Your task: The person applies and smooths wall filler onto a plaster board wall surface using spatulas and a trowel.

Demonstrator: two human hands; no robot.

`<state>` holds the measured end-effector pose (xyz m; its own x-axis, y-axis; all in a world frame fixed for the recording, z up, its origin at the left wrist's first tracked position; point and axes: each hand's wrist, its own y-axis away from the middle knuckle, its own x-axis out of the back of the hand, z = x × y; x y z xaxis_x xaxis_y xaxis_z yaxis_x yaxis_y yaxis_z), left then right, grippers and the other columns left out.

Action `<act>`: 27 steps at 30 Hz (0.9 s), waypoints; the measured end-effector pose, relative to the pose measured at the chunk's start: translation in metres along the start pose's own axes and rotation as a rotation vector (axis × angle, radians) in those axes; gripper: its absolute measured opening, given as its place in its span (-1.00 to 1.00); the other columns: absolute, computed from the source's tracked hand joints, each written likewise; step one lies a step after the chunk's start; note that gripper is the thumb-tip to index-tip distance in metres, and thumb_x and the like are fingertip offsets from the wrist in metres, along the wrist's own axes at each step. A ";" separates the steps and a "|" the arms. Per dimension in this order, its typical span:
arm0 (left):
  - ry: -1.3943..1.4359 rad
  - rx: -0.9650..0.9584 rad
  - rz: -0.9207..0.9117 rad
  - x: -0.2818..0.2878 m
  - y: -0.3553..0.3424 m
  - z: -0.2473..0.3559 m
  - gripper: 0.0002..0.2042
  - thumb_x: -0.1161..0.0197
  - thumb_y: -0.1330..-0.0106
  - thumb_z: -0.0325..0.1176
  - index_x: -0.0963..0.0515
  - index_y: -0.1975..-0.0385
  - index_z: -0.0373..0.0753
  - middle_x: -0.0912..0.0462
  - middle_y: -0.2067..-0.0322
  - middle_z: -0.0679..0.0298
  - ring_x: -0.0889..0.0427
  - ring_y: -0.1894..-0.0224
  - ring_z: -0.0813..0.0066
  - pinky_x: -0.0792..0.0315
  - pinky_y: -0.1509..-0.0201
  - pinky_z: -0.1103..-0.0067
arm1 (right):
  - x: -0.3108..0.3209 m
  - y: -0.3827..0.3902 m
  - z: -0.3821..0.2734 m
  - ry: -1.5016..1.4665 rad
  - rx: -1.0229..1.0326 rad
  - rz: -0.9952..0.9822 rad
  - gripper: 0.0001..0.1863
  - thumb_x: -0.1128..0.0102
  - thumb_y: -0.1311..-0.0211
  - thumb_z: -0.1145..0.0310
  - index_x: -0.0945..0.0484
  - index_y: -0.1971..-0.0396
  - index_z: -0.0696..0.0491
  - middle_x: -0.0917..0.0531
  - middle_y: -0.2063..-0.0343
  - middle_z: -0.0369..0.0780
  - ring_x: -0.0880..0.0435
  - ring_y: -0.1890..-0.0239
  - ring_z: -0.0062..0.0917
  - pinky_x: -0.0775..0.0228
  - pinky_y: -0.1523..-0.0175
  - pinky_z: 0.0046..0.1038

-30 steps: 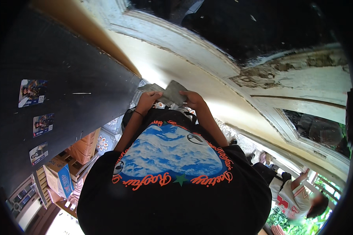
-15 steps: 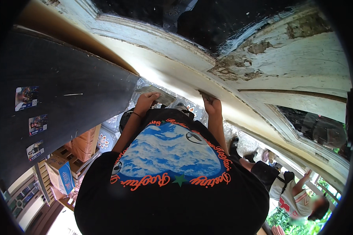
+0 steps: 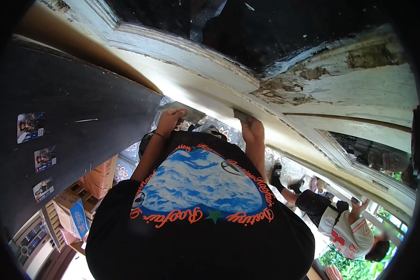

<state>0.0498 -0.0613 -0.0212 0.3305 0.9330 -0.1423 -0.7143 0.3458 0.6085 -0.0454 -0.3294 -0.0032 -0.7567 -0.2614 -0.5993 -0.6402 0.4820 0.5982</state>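
Note:
In my left hand is a flat, wide grey plate, gripped at its near left edge and held out toward the wall. My right hand is closed on a smaller flat grey scraper, its blade at the cream wall below the window frame. Fingers partly hide the near ends of both tools. Between the hands, patterned floor tiles show below.
A dark panel with picture stickers stands at left. Overhead right is a peeling wooden window frame. Cardboard boxes are stacked at lower left. Another person in a white shirt is at lower right.
The scraper in my right hand has shifted slightly left along the wall, and more of its blade shows. My left hand has moved slightly left with the plate. The other person's arm has shifted.

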 end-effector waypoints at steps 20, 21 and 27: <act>0.049 -0.006 0.006 0.027 0.001 0.013 -0.76 -0.08 -0.14 -0.35 -0.50 0.25 -0.34 -0.49 0.54 0.38 -0.43 0.59 0.71 -0.33 0.50 0.80 | -0.038 -0.002 0.031 0.116 0.026 -0.029 -0.57 0.34 0.07 0.70 -0.18 0.09 0.33 -0.29 0.07 0.08 -0.33 0.03 -0.06 -0.23 -0.06 -0.10; 0.055 -0.016 -0.008 0.028 0.002 0.016 -0.76 -0.08 -0.15 -0.35 -0.50 0.25 -0.33 -0.48 0.53 0.38 -0.43 0.58 0.71 -0.35 0.47 0.79 | -0.031 -0.004 0.031 0.126 0.022 -0.030 -0.57 0.34 0.07 0.70 -0.18 0.09 0.33 -0.29 0.07 0.08 -0.33 0.03 -0.06 -0.23 -0.06 -0.10; 0.055 -0.054 0.027 0.038 0.001 0.012 -0.76 -0.07 -0.15 -0.33 -0.51 0.24 -0.29 -0.49 0.51 0.39 -0.44 0.52 0.72 -0.35 0.45 0.77 | -0.051 0.008 0.029 0.066 -0.029 -0.140 -0.57 0.30 0.06 0.70 -0.24 0.09 0.26 -0.33 0.06 -0.05 -0.29 -0.02 -0.20 -0.14 -0.15 -0.20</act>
<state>0.0689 -0.0268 -0.0162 0.2773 0.9456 -0.1699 -0.7552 0.3239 0.5699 -0.0075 -0.2883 0.0168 -0.6664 -0.3793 -0.6418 -0.7427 0.4125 0.5274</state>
